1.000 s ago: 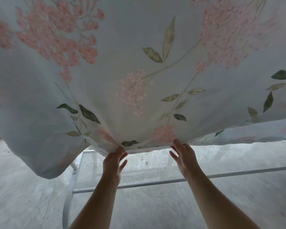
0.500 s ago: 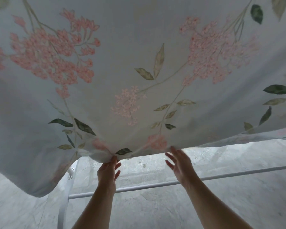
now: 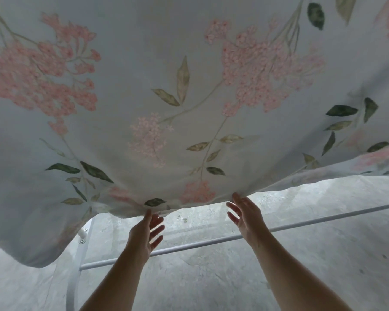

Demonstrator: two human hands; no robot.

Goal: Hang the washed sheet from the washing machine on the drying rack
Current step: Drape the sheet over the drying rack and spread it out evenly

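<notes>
Under floral sheet, L hand & R hand splayed, tips at hem; white rack rail behind wrists.

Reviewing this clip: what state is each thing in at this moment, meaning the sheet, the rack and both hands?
Sheet: spread wide, its lower edge bunched where the left hand meets it.
Drying rack: standing, and the rail in view is bare.
Left hand: one digit is up at the hem, the other fingers are spread, and whether it pinches cannot be told.
Right hand: fingers straight, tips touching the hem.
</notes>
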